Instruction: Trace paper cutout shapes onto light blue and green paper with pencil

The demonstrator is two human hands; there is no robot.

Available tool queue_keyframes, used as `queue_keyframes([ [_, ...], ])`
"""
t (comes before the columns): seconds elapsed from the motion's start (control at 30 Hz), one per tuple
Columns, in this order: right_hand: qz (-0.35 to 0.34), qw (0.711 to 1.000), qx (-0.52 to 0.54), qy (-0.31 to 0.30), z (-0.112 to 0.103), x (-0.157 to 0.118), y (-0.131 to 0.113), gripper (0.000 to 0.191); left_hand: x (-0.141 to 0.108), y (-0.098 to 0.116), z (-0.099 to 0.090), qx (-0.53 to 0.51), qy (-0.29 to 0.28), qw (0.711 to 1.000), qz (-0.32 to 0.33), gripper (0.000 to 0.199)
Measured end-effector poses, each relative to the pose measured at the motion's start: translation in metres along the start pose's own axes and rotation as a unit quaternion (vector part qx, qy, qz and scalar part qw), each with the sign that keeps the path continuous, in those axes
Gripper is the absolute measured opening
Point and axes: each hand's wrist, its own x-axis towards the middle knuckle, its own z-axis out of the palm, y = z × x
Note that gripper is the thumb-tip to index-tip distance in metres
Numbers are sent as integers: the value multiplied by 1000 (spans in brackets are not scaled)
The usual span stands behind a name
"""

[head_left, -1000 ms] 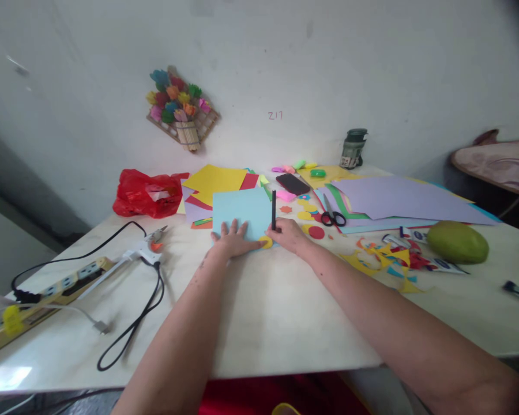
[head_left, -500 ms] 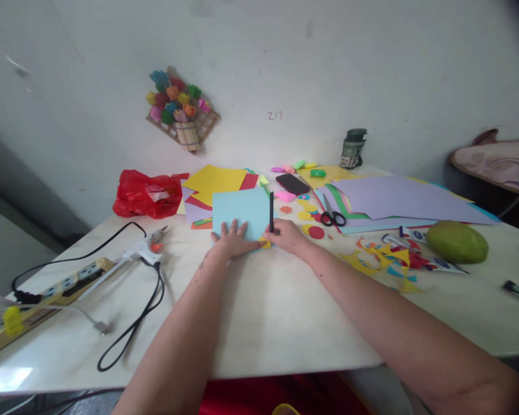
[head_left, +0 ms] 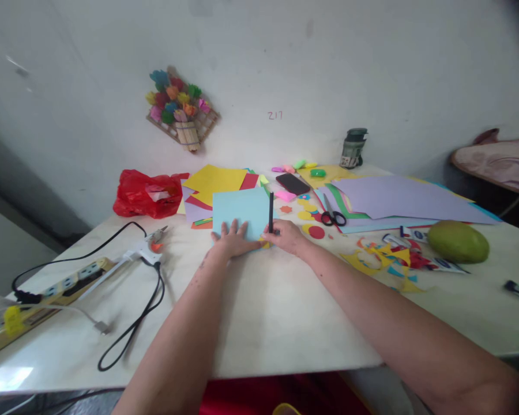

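Left hand (head_left: 229,243) splayed on pale-blue paper rectangle (head_left: 241,206), right hand (head_left: 286,236) clutching slim black pen (head_left: 271,211), tip hidden; I'd guess tracing; next needs steadiness.

We log the sheet (head_left: 240,208) as matt, smooth paper; the pen (head_left: 271,207), smooth, plastic-looking. Bag (head_left: 136,196): thin, crinkled, glossy plastic. Scissors (head_left: 328,207): metal and plastic. Bench (head_left: 285,311) reads smooth, shiny where light strikes. Fruit (head_left: 458,242): smooth, soft sheen. Sticks (head_left: 188,136) look wooden, matt.
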Motion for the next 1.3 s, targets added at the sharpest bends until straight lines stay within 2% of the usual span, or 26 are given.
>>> queue_keyframes([
  [0.33,-1,1000,9,-2,-1,0,0,22,-1,1,-1,-6,-3,1000,1,85],
  [0.53,-9,998,54,11,-2,-1,-3,30,-2,1,-2,-6,-3,1000,2,83],
  [0.7,25,996,82,-24,-1,-2,-3,35,-2,1,-2,-6,-5,1000,1,84],
  [0.97,37,993,104,-51,-4,-1,4,37,1,0,0,-10,0,1000,2,89],
  [1.3,49,988,123,-76,-10,-2,2,35,-1,0,-1,-2,-2,1000,-1,87],
])
